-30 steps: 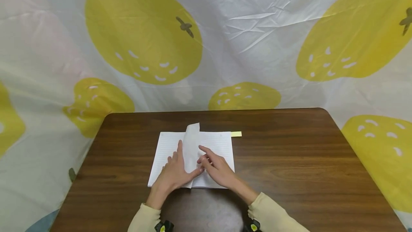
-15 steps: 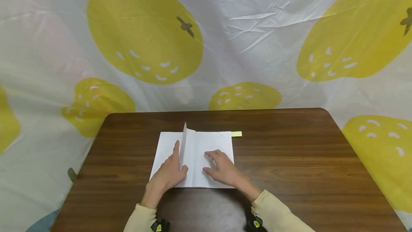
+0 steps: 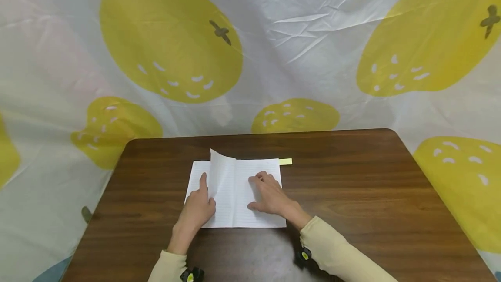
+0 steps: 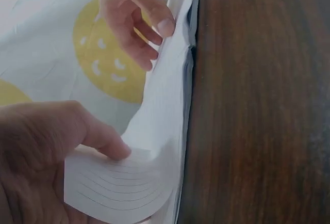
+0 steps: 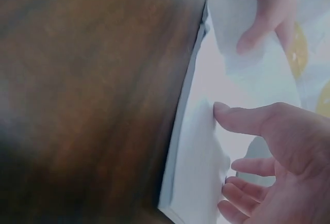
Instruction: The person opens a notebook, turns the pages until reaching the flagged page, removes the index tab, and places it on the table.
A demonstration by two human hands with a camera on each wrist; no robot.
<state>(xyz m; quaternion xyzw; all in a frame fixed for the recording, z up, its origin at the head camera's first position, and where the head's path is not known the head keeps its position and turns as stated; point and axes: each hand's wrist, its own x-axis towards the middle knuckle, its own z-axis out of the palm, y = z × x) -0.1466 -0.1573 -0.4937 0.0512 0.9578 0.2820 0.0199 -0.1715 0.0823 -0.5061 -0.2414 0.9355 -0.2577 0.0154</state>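
Note:
An open notebook [image 3: 250,216] with lined white pages lies on the brown table. My left hand [image 3: 197,207] is at its left half with a turning page [image 3: 222,182] between thumb and fingers. The left wrist view shows the thumb [image 4: 111,144] on top of that page [image 4: 111,182], which curls upward, and the fingers behind it. My right hand [image 3: 271,196] rests on the right-hand page, thumb and fingers spread and loosely bent. In the right wrist view its fingertips [image 5: 227,182] meet the paper and nothing is gripped.
A yellow sticky tab [image 3: 285,161] juts from the notebook's upper right edge. The wood-grain table [image 3: 352,195] extends around it on all sides. Behind the table's far edge hangs a pale cloth [image 3: 297,77] printed with yellow fruit. Both wrists carry small black devices [image 3: 192,274].
The page has swung from the middle over to the left, with the left hand moving left along with it. The right hand has drawn apart from the left and settled on the right page.

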